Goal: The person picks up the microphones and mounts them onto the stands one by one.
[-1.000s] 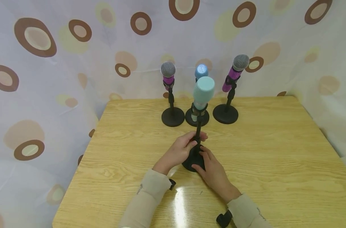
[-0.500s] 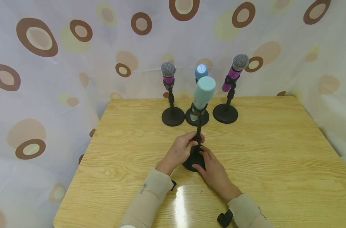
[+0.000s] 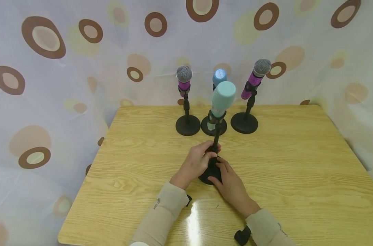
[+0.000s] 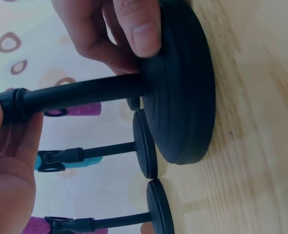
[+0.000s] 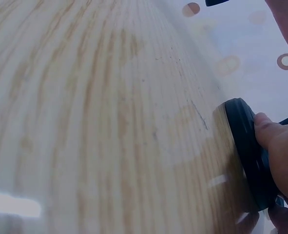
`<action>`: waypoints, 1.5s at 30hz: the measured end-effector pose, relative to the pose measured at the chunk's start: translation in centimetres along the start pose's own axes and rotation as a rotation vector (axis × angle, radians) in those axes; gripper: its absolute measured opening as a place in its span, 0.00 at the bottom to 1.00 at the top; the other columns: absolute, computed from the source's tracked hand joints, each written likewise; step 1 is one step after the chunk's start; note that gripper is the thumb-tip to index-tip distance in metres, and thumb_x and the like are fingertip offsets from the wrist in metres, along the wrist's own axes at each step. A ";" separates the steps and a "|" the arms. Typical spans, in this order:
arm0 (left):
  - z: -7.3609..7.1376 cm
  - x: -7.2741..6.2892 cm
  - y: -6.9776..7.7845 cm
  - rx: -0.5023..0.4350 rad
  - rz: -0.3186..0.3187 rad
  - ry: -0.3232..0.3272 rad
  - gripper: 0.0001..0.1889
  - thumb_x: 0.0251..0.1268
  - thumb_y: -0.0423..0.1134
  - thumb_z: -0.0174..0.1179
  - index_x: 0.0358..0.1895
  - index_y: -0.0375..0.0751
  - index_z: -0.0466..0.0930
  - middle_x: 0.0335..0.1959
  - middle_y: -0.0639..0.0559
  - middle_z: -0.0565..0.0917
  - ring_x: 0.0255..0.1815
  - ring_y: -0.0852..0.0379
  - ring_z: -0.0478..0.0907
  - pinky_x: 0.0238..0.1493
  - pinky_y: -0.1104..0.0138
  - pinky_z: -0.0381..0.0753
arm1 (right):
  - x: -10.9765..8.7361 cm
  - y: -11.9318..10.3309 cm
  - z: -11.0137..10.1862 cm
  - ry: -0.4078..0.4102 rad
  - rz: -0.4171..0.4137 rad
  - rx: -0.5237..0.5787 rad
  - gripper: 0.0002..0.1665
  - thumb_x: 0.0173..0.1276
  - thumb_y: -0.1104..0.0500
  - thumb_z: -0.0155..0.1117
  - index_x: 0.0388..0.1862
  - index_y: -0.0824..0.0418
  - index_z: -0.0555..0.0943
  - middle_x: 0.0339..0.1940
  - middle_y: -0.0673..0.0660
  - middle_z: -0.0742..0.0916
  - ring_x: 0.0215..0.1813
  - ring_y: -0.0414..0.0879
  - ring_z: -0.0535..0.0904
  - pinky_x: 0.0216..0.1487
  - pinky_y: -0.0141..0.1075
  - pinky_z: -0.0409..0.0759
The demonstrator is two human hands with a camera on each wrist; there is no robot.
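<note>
A microphone stand point(image 3: 211, 170) with a round black base is upright in the middle of the table, carrying a microphone with a pale teal head point(image 3: 224, 94) in its clip. My left hand point(image 3: 195, 164) grips the stand's pole at a collar, thumb in front and fingers curled behind. In the left wrist view the pole point(image 4: 85, 93) runs from that collar to the base point(image 4: 182, 87). My right hand point(image 3: 233, 189) holds the base at its right side, its thumb on top. In the right wrist view fingers also show low at the base's edge point(image 5: 246, 151).
Behind stand two microphones with purple bodies and silver heads, left point(image 3: 184, 74) and right point(image 3: 261, 67), on black stands. Between them is a blue-headed microphone point(image 3: 219, 76), partly hidden by the teal one. A patterned curtain point(image 3: 82, 68) hangs behind the wooden table point(image 3: 297, 164).
My left hand's fingers have drawn in closer round the pole, and its forearm has shifted slightly right. The right hand keeps its hold on the base, and the view has shifted slightly.
</note>
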State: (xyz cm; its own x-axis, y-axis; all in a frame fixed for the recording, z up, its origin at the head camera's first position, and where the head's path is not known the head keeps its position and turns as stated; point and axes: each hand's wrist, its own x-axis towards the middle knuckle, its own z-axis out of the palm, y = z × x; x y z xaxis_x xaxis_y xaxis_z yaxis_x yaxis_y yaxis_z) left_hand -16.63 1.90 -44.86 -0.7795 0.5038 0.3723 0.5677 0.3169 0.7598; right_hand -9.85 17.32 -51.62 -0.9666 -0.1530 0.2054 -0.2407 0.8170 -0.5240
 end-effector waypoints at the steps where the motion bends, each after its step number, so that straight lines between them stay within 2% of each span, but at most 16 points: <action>1: 0.1 0.0 0.0 -0.011 0.001 0.002 0.15 0.72 0.34 0.55 0.58 0.37 0.76 0.47 0.47 0.85 0.52 0.54 0.84 0.55 0.70 0.82 | 0.0 0.0 0.0 -0.002 0.002 0.000 0.35 0.68 0.49 0.68 0.62 0.72 0.72 0.71 0.65 0.72 0.65 0.62 0.76 0.59 0.54 0.80; 5: 0.3 -0.1 0.1 -0.013 0.018 0.018 0.16 0.73 0.32 0.53 0.61 0.36 0.72 0.47 0.46 0.84 0.52 0.53 0.83 0.57 0.67 0.82 | 0.0 0.0 0.1 -0.005 0.006 0.002 0.35 0.68 0.49 0.67 0.63 0.72 0.72 0.71 0.65 0.72 0.66 0.63 0.76 0.59 0.54 0.79; 16: 0.7 -0.4 -0.4 -0.060 0.076 0.082 0.18 0.69 0.30 0.58 0.61 0.37 0.75 0.48 0.44 0.83 0.51 0.53 0.83 0.53 0.71 0.83 | 0.1 0.3 0.2 -0.007 -0.001 -0.012 0.36 0.68 0.48 0.67 0.63 0.72 0.71 0.71 0.65 0.72 0.65 0.62 0.76 0.59 0.54 0.80; 20: 0.9 -0.3 -0.5 -0.015 0.091 0.092 0.18 0.68 0.32 0.61 0.60 0.41 0.76 0.48 0.47 0.82 0.49 0.55 0.81 0.53 0.71 0.82 | 0.0 0.4 0.2 -0.012 0.012 -0.012 0.36 0.68 0.47 0.67 0.64 0.72 0.71 0.71 0.65 0.72 0.65 0.62 0.76 0.59 0.54 0.80; 24: 1.1 -0.3 -0.6 0.029 0.096 0.097 0.12 0.68 0.36 0.62 0.53 0.43 0.79 0.47 0.50 0.80 0.48 0.57 0.80 0.51 0.70 0.82 | -0.2 0.5 0.3 -0.009 0.008 -0.009 0.36 0.68 0.47 0.67 0.63 0.72 0.71 0.71 0.65 0.72 0.65 0.62 0.76 0.58 0.54 0.80; 27: 1.1 -0.2 -0.4 0.015 0.077 0.093 0.08 0.70 0.38 0.61 0.49 0.42 0.78 0.47 0.49 0.79 0.48 0.56 0.79 0.51 0.70 0.82 | -0.2 0.6 0.3 -0.001 -0.001 -0.007 0.36 0.68 0.48 0.67 0.63 0.72 0.71 0.71 0.65 0.72 0.65 0.62 0.77 0.57 0.53 0.81; 31: 1.0 -0.1 -0.1 -0.023 0.040 0.084 0.08 0.71 0.37 0.60 0.49 0.42 0.78 0.47 0.49 0.80 0.50 0.56 0.80 0.53 0.69 0.82 | -0.2 0.6 0.3 0.017 -0.011 -0.003 0.35 0.68 0.48 0.68 0.63 0.72 0.72 0.70 0.65 0.72 0.65 0.62 0.77 0.57 0.53 0.81; 37: 1.2 -0.2 0.2 -0.111 0.000 0.093 0.16 0.71 0.36 0.59 0.59 0.43 0.74 0.48 0.52 0.85 0.49 0.60 0.84 0.53 0.71 0.82 | -0.2 0.4 0.4 0.027 -0.026 -0.011 0.35 0.67 0.50 0.69 0.63 0.72 0.72 0.70 0.66 0.72 0.64 0.62 0.77 0.56 0.52 0.81; 45: 1.6 -0.5 0.1 -0.075 0.013 0.159 0.11 0.71 0.38 0.59 0.53 0.46 0.76 0.45 0.54 0.86 0.46 0.64 0.84 0.51 0.73 0.82 | -0.2 0.3 0.5 0.058 -0.051 -0.022 0.34 0.66 0.52 0.70 0.61 0.73 0.72 0.69 0.67 0.73 0.64 0.63 0.77 0.56 0.52 0.82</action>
State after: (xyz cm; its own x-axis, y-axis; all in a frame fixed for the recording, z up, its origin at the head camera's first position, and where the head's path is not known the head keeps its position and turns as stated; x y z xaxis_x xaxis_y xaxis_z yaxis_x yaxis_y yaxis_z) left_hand -15.77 2.95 -45.83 -0.8079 0.3720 0.4572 0.5609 0.2471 0.7901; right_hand -9.80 17.33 -52.26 -0.9463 -0.1631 0.2791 -0.2870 0.8212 -0.4932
